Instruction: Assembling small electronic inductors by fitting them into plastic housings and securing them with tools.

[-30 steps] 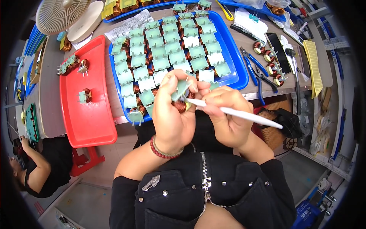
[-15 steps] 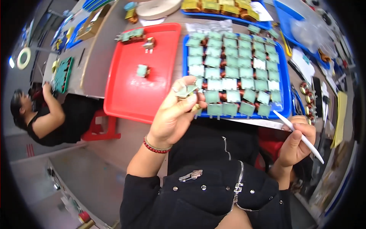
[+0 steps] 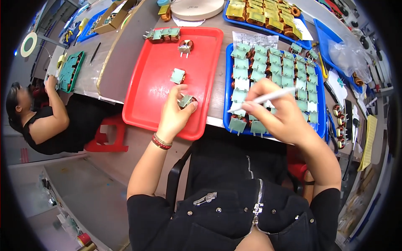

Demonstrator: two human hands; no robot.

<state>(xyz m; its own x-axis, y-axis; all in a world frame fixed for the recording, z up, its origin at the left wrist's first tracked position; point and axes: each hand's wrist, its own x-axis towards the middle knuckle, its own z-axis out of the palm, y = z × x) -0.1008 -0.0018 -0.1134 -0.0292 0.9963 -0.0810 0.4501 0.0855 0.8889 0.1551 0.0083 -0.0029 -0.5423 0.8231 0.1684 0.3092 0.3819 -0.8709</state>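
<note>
My left hand (image 3: 173, 118) is closed on a copper coil with a small green board (image 3: 184, 101), low over the right part of a red tray (image 3: 146, 92). My right hand (image 3: 289, 117) grips a slim white pen-shaped tool (image 3: 272, 96), its tip pointing left over the near left part of a blue tray (image 3: 228, 79). Rows of green-board coils (image 3: 276, 67) fill that tray, and the hand hides some of them. Farther up the red tray lie a single green-board coil (image 3: 177, 76), a coil with two prongs (image 3: 185, 47) and a short row of coils (image 3: 165, 33).
Behind stands another blue tray of yellow-topped coils (image 3: 259, 14), beside a round cream disc (image 3: 197, 8). To the right are a plastic bag (image 3: 347, 56), pliers (image 3: 330, 127) and several small coils (image 3: 340, 121). Another person (image 3: 50, 117) sits at the left bench.
My left hand has moved left and down from the blue tray's edge to the red tray with the coil. My right hand has swung up and left over the blue tray.
</note>
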